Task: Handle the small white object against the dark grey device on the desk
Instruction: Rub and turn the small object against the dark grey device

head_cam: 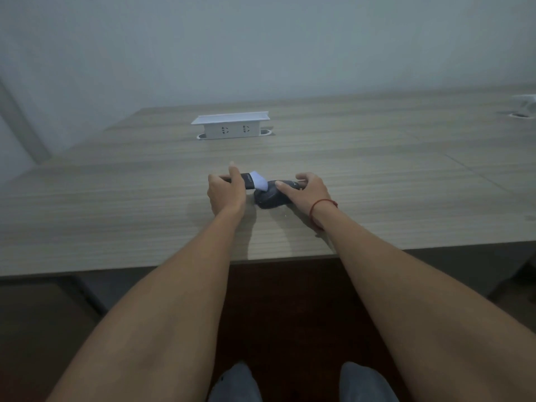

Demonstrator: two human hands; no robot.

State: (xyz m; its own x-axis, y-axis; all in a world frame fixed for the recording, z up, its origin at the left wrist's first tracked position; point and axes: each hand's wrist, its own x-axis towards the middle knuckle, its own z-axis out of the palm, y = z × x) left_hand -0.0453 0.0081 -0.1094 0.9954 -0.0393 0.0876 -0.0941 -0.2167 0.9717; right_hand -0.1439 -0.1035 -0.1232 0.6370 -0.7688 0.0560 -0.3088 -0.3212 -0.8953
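Note:
A dark grey rounded device (271, 197), shaped like a computer mouse, lies on the wooden desk (116, 198) near its front edge. My right hand (307, 192) rests on it, thumb across the top and fingers over its far side. My left hand (226, 190) grips a dark handle that ends in a small white piece (259, 180), much like a brush head. The white piece touches the device's upper left end. Part of the handle is hidden inside my left fist.
A white pop-up socket box (232, 126) stands at the back middle of the desk. Another white fitting (525, 107) sits at the far right edge. A grey wall rises behind the desk. My knees show below the desk's front edge.

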